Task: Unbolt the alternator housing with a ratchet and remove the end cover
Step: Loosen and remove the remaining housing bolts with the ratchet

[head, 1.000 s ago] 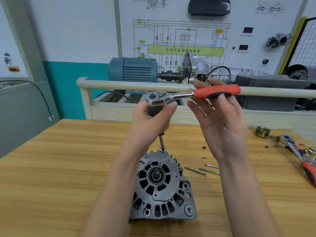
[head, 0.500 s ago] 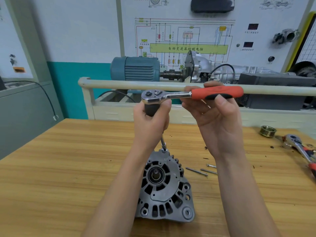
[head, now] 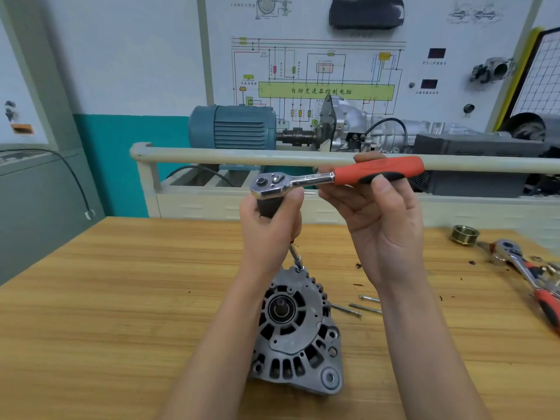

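Note:
A grey cast alternator [head: 298, 334] lies on the wooden table [head: 121, 298], its end cover with the central bearing facing up. A ratchet [head: 327, 178] with a chrome head and a red and black handle is held level above it. A dark adapter and a thin extension bar [head: 295, 257] run from the ratchet head down to a bolt at the alternator's far rim. My left hand [head: 269, 228] grips the dark adapter under the ratchet head. My right hand [head: 381, 213] holds the red handle with fingers curled around it.
Three long loose bolts [head: 354, 307] lie on the table right of the alternator. A second ratchet [head: 527, 274] and a brass pulley [head: 464, 234] sit at the far right. A cream rail [head: 242, 157] and a training rig with a blue motor [head: 233, 127] stand behind the table.
The ratchet handle has swung slightly while both hands kept their grip. The view has shifted a little, so the alternator sits lower and more to the right.

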`<state>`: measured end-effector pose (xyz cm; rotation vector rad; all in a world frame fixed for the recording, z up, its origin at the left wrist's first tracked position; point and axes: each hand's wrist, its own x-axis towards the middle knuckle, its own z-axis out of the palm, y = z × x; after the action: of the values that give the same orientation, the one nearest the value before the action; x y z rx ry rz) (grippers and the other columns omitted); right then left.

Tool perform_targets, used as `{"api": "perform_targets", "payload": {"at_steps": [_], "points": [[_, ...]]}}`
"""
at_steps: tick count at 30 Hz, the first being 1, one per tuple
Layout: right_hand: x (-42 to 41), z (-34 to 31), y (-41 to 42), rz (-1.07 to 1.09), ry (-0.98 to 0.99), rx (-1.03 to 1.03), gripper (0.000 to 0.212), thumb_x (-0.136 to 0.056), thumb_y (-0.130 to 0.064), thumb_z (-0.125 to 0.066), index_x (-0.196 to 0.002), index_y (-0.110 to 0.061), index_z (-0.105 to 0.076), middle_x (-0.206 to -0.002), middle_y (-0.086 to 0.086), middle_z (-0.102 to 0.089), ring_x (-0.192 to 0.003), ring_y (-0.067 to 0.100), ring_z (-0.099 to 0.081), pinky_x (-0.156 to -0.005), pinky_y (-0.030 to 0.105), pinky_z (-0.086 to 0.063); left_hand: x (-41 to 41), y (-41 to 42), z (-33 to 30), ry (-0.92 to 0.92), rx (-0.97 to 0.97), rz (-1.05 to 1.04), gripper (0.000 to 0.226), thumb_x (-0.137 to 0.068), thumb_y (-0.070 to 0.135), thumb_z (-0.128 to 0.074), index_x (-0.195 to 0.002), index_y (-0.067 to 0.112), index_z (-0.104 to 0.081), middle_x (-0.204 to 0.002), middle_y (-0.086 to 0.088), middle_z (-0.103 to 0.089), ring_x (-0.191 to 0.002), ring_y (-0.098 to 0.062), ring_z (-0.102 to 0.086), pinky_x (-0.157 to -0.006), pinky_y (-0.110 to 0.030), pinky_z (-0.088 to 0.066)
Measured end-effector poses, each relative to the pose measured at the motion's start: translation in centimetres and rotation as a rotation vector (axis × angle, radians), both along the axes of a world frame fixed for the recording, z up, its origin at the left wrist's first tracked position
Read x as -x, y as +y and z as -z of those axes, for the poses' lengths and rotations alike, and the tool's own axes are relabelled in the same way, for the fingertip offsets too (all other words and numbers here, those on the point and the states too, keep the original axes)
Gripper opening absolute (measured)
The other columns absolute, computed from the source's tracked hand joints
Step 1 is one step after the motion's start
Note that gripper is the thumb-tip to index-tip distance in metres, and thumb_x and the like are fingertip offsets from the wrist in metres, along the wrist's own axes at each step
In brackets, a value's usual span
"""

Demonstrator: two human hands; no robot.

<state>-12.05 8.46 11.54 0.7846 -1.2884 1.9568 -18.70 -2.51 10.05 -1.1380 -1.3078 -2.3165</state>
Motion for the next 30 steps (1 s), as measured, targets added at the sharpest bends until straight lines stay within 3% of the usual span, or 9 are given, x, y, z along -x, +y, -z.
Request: {"api": "perform_targets", "payload": {"at_steps": [2, 4, 7, 10, 14, 18, 22, 26, 30], "points": [[0.1, 0.5, 0.2, 0.008, -0.030, -0.074, 0.033, -0.081, -0.033, -0.071, -0.108, -0.015, -0.066, -0.103, 0.011, -0.072, -0.097, 0.028, -0.070, -0.086, 0.036, -0.052, 0.0, -0.5, 0.0, -0.005, 0.039, 0.012, 0.029, -0.081, 0.021, -0.058, -0.057, 0.016, -0.043, -0.042, 0.012, -0.037, -0.036, -0.007, -0.029, -0.042, -0.017, -0.029], [0.6, 1.3, 0.7, 0.087, -0.165, -0.186, 0.035, -0.081, -0.027, -0.073, -0.111, -0.012, -0.064, -0.107, 0.008, -0.072, -0.103, 0.028, -0.068, -0.087, 0.034, -0.051, -0.1, -0.9, -0.1, -0.014, 0.078, 0.028, 0.034, -0.084, 0.016, -0.058, -0.053, 0.023, -0.047, -0.042, 0.013, -0.037, -0.036, -0.006, -0.029, -0.042, -0.017, -0.029], [1.5, 3.8, 1.2, 0.279, -0.603, -0.561, 0.026, -0.087, -0.015, -0.069, -0.112, -0.015, -0.063, -0.109, -0.002, -0.071, -0.103, 0.013, -0.066, -0.092, 0.031, -0.050, -0.4, -1.1, -0.2, -0.041, 0.089, 0.034, 0.039, -0.087, 0.010, -0.054, -0.052, 0.025, -0.048, -0.042, 0.013, -0.037, -0.036, -0.005, -0.030, -0.043, -0.017, -0.029], [1.8, 7.0, 0.2, 0.250, -0.906, -0.910, 0.044, -0.085, -0.031, -0.071, -0.124, -0.023, -0.052, -0.116, -0.006, -0.060, -0.103, 0.008, -0.059, -0.091, 0.029, -0.051, -0.5, -1.3, -0.1, -0.066, 0.085, 0.032, 0.039, -0.088, 0.011, -0.054, -0.053, 0.025, -0.046, -0.042, 0.012, -0.035, -0.037, -0.007, -0.028, -0.043, -0.019, -0.028], [2.1, 8.3, -0.5, 0.345, -0.860, -0.856, 0.065, -0.078, -0.039, -0.076, -0.132, -0.023, -0.045, -0.119, -0.011, -0.053, -0.109, 0.008, -0.052, -0.079, 0.013, -0.043, -0.4, -1.5, -0.1, -0.083, 0.096, 0.043, 0.041, -0.088, 0.012, -0.054, -0.051, 0.028, -0.047, -0.043, 0.011, -0.035, -0.039, -0.009, -0.027, -0.044, -0.022, -0.027], [2.7, 8.5, -0.4, 0.407, -0.869, -0.784, 0.072, -0.067, -0.032, -0.086, -0.128, -0.010, -0.056, -0.125, 0.003, -0.061, -0.118, 0.018, -0.055, -0.101, 0.035, -0.045, -0.2, -1.5, -0.2, -0.063, 0.118, 0.021, 0.037, -0.089, 0.011, -0.054, -0.055, 0.020, -0.043, -0.044, 0.009, -0.035, -0.039, -0.010, -0.028, -0.044, -0.021, -0.028], [3.1, 8.5, 0.3, 0.457, -0.865, -0.665, 0.089, -0.052, -0.030, -0.093, -0.131, -0.010, -0.055, -0.121, 0.000, -0.064, -0.114, 0.013, -0.057, -0.096, 0.027, -0.047, -0.1, -1.2, -0.2, -0.059, 0.124, 0.005, 0.035, -0.090, 0.008, -0.053, -0.058, 0.014, -0.040, -0.044, 0.010, -0.035, -0.039, -0.008, -0.028, -0.044, -0.019, -0.028], [3.8, 8.3, 0.7, 0.482, -0.854, -0.637, 0.077, -0.053, -0.031, -0.093, -0.120, -0.012, -0.062, -0.111, -0.004, -0.066, -0.103, 0.005, -0.060, -0.073, 0.008, -0.046, 0.0, -0.7, 0.1, -0.069, 0.143, -0.011, 0.034, -0.089, 0.007, -0.054, -0.058, 0.014, -0.041, -0.044, 0.011, -0.035, -0.039, -0.007, -0.029, -0.043, -0.020, -0.029], [4.2, 8.8, 0.8, 0.538, -0.821, -0.523, 0.055, -0.054, -0.029, -0.093, -0.100, -0.016, -0.066, -0.096, -0.010, -0.067, -0.094, -0.001, -0.060, -0.069, 0.009, -0.048, 0.0, 0.1, 0.6, -0.077, 0.163, -0.007, 0.039, -0.092, 0.002, -0.053, -0.058, 0.016, -0.040, -0.044, 0.013, -0.036, -0.039, -0.006, -0.030, -0.043, -0.020, -0.028]]}}
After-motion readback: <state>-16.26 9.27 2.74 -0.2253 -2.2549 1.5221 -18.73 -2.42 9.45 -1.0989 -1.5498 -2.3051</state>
